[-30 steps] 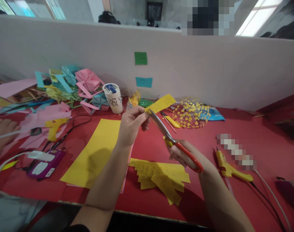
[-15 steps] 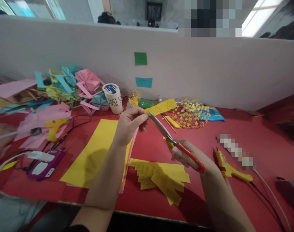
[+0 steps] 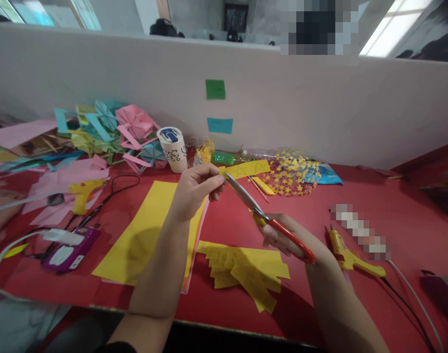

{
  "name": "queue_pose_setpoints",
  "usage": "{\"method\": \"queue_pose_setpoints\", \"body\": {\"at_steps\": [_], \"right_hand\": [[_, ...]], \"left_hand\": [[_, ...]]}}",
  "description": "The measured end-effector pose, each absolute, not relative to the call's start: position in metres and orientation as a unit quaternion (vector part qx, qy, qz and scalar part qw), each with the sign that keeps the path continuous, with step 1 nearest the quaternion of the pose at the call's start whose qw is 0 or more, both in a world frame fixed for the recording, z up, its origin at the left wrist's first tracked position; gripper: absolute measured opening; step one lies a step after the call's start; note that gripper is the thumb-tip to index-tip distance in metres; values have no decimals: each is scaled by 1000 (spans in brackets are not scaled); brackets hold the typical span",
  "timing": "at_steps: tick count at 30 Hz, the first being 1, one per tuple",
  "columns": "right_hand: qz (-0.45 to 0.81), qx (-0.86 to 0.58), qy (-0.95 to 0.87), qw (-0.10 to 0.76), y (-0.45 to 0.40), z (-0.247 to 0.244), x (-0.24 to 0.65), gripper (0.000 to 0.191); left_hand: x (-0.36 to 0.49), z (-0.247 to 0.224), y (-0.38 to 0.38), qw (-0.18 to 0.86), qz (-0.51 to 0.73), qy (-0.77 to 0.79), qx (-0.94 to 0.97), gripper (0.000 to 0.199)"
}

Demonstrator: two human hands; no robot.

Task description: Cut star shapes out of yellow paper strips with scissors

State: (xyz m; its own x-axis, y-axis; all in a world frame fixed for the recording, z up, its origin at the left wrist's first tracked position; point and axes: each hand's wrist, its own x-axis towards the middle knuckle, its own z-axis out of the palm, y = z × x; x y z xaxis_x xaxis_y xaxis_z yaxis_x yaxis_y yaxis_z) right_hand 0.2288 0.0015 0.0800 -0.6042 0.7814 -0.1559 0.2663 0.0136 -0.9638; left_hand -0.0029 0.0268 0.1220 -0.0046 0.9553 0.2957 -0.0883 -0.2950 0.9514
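Note:
Pinched in my left hand [image 3: 199, 189] is the left end of a yellow paper strip [image 3: 251, 169] with star outlines drawn on it. My right hand [image 3: 282, 233] holds red-handled scissors [image 3: 290, 240], whose blades point up and left and meet the strip beside my left fingertips. Whether the blades are fully closed is hard to tell. Below my hands, several yellow strips [image 3: 242, 267] lie fanned out on the red table [image 3: 301, 304]. Large yellow sheets [image 3: 150, 220] lie partly under my left forearm.
Behind the strip is a round heap of yellow stars [image 3: 293, 176]. A white cup [image 3: 172, 152] stands by folded paper shapes [image 3: 133, 122]. Glue guns [image 3: 83, 193] lie on both sides, with a purple power box [image 3: 71, 250] at left. Another person's hand [image 3: 3, 203] is at the left edge.
The strip's free right end has tilted down. My left hand has shifted very slightly left, while the scissors stay nearly in place.

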Motion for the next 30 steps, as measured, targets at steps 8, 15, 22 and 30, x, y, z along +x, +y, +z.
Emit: {"method": "queue_pose_setpoints", "body": {"at_steps": [8,15,22,30], "right_hand": [[580,-394,-679,219,1,83,228,60],[577,-402,-681,205,2,83,229,60],[580,-398,-680,205,3,86,227,60],[566,-420,-683,192,2,89,227,60]], "left_hand": [[-5,121,27,450,585,394,548,12],[-5,123,27,453,581,398,546,13],[-5,123,27,455,582,400,543,12],[-7,120,28,432,579,398,566,16]]}}
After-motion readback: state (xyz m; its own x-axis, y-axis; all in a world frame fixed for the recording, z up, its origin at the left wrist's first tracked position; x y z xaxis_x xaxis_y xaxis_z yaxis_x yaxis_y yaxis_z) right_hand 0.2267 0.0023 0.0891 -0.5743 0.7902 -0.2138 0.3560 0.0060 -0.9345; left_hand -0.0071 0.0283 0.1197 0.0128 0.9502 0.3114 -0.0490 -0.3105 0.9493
